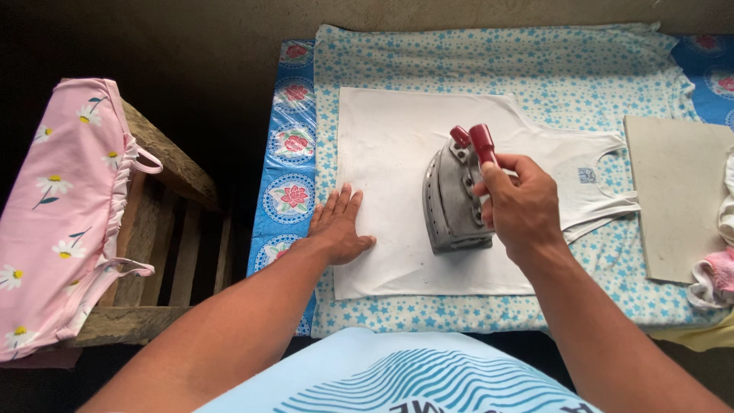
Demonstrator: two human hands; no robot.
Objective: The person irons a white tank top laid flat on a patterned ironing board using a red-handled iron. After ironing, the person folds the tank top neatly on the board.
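- Step: ironing. Right hand (pixel 520 210) grips the metal iron (pixel 453 200) by its red handle (pixel 482 144) on the white vest (pixel 428 191).
- Left hand (pixel 339 227) flat, fingers spread, pinning the vest's left hem.
- Next pass likely requires steady hem tension.

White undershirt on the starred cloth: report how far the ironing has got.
Done: the white undershirt lies spread flat. In hand: the right hand grips the metal iron by its red handle at mid-shirt, while the left hand presses the hem edge. Left: the strap end shows folds; a pink floral garment waits on the wooden stool.
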